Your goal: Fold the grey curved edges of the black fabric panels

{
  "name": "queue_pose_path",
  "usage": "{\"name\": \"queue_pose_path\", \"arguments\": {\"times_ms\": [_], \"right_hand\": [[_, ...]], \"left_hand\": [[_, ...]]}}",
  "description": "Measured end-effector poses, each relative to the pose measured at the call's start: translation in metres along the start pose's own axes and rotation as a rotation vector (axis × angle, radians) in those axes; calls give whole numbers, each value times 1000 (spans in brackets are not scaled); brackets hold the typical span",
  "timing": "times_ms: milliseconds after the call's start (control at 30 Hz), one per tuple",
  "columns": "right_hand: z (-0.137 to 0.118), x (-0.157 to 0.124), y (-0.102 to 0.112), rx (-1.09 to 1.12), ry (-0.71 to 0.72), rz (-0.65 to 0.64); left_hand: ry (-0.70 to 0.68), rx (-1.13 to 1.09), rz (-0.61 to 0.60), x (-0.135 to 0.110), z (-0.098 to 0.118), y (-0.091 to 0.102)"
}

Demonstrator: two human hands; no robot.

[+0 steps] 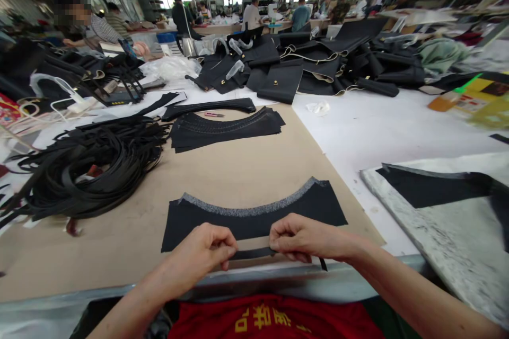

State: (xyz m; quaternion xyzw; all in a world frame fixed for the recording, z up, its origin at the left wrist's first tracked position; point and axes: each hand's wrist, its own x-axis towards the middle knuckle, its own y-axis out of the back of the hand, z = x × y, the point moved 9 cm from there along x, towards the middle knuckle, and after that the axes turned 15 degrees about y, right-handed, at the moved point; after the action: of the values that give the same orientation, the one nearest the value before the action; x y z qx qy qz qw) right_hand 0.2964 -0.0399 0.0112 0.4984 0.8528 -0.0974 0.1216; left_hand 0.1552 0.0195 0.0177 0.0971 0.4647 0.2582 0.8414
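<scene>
A narrow black strip (254, 253) is stretched between my two hands near the table's front edge. My left hand (212, 246) pinches its left part, and my right hand (292, 238) pinches it further right. A loose end of the strip hangs past my right hand. Just beyond lies a black curved panel (254, 225) on brown board, its concave far edge coated with a speckled grey band. The heels of my hands cover part of its near edge.
Coiled black strips (107, 169) lie at left. Stacked black curved pieces (226, 130) and small pink-handled snips (214, 114) are further back. A stone slab (445, 233) with black material is at right. Black bags (278, 74) pile up behind, near a yellow container (491, 100).
</scene>
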Motion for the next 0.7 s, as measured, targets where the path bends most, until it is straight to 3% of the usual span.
{"name": "queue_pose_path", "arguments": {"times_ms": [233, 367, 533, 700], "right_hand": [[9, 2, -4, 56, 16, -63], [20, -3, -10, 145, -58, -150], [12, -4, -14, 169, -97, -178], [14, 0, -34, 127, -115, -175]], "left_hand": [[170, -164, -75, -12, -47, 20], [154, -159, -98, -20, -71, 32], [150, -194, -161, -26, -92, 33], [155, -337, -200, -53, -115, 30]]}}
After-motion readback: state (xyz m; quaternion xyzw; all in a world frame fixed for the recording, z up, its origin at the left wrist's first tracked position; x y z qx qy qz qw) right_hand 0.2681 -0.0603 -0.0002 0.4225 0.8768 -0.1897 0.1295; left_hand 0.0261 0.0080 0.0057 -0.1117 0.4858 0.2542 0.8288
